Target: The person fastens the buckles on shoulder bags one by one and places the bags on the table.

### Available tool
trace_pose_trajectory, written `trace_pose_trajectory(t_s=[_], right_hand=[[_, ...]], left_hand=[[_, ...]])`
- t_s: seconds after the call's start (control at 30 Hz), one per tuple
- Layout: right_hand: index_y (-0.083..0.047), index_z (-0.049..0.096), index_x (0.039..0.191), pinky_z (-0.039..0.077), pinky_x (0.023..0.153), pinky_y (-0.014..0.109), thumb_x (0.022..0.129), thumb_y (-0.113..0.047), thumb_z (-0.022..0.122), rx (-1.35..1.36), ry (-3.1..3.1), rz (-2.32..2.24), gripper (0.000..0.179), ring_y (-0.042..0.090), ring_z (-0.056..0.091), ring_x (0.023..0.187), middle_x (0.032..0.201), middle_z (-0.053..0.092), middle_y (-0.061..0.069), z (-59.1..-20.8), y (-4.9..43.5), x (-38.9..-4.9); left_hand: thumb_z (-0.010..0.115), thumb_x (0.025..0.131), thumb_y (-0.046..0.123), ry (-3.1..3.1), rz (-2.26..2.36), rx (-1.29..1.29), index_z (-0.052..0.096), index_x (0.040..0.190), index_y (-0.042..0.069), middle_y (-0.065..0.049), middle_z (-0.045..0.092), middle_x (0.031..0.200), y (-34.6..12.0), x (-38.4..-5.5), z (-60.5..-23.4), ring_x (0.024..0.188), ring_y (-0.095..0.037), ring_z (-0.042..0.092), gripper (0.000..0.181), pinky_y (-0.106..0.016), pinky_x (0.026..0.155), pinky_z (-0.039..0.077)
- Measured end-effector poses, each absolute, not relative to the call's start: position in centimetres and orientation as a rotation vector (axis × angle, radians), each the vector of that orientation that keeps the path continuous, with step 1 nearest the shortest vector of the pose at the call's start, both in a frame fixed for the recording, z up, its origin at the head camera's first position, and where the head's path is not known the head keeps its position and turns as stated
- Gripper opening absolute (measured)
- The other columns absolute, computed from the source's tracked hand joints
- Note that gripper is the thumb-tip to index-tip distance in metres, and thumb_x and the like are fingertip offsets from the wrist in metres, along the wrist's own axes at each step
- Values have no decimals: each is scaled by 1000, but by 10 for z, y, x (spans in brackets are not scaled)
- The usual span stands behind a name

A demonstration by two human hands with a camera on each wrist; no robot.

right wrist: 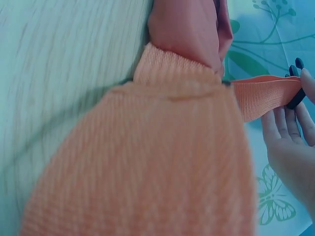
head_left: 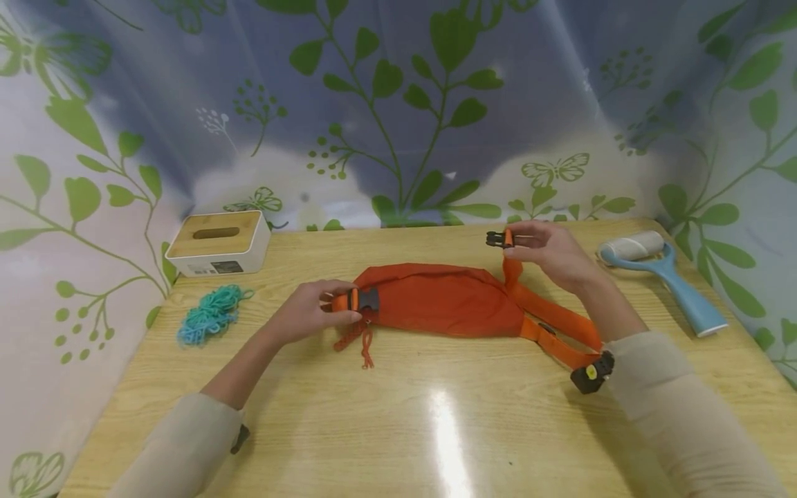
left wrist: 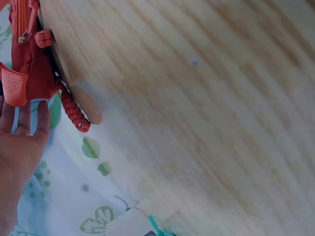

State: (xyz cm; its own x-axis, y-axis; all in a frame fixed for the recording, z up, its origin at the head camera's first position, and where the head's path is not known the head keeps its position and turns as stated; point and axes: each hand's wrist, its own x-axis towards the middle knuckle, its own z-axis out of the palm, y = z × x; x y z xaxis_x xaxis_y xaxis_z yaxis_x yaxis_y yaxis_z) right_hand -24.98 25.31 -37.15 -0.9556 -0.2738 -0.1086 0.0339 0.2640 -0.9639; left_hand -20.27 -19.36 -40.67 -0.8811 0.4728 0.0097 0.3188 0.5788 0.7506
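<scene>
A red waist bag (head_left: 442,301) lies lengthwise on the wooden table, with an orange strap (head_left: 554,315) trailing from its right end. My left hand (head_left: 311,311) pinches the short orange webbing behind the dark socket half of the buckle (head_left: 369,299) at the bag's left end. Raised above the bag's right end, my right hand (head_left: 548,252) pinches the strap at the black prong half of the buckle (head_left: 496,239). The two halves are apart. A braided red cord (left wrist: 74,110) hangs by the left hand in the left wrist view. Orange strap (right wrist: 147,162) fills much of the right wrist view.
A white tissue box (head_left: 218,242) with a wooden lid stands at the back left, and teal yarn (head_left: 212,315) lies before it. A blue-handled lint roller (head_left: 679,280) rests at the right. Patterned curtain (head_left: 398,117) borders the table (head_left: 373,429).
</scene>
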Motion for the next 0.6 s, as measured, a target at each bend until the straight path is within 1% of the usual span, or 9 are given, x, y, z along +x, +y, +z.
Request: trace_pose_trajectory(t_s=[0.13,0.2,0.27,0.4,0.47,0.53,0.6], right_hand=[[2,46,144,44,105,32,97,-11,71,-253,2253,-1786,55,28,47,136,152,40,15,-373,247,-250],[2,47,144,45,102,29,96,-10,71,-259,2246,-1795,55,27,49,134,152,39,13,-373,244,-249],[2,46,145,44,104,32,96,-10,71,-266,2239,-1797,56,27,49,133,152,39,13,-374,243,-249],[0,45,148,38,110,44,96,-12,72,-266,2254,-1762,60,29,46,133,151,41,14,-373,240,-249],[-1,44,149,37,110,47,96,-13,72,-272,2271,-1738,61,30,45,133,150,43,15,-372,238,-248],[-2,45,150,37,109,47,96,-13,72,-278,2284,-1720,61,30,45,132,150,44,14,-372,236,-248],[-3,46,149,40,106,41,96,-13,72,-288,2295,-1707,60,28,47,129,148,46,14,-372,234,-248]], left_hand=[[80,90,35,2618,1202,678,63,138,8,-11,67,124,-193,-203,-406,113,-35,64,58,-48,94,54],[80,90,34,2618,1208,682,63,138,8,-11,67,124,-192,-204,-406,113,-33,64,57,-49,95,53],[80,90,34,2619,1211,677,63,137,8,-10,67,124,-192,-204,-407,113,-33,64,57,-48,95,53],[80,90,33,2614,1204,665,63,138,8,-12,66,126,-192,-205,-407,113,-34,64,57,-47,93,54],[80,90,33,2609,1199,654,62,139,9,-13,65,127,-191,-205,-406,113,-36,64,58,-46,91,55],[80,90,34,2608,1193,651,62,139,9,-14,65,128,-191,-205,-405,113,-38,64,58,-46,90,56],[79,90,35,2611,1191,651,62,139,9,-15,65,129,-190,-205,-405,113,-39,64,59,-46,89,56]])
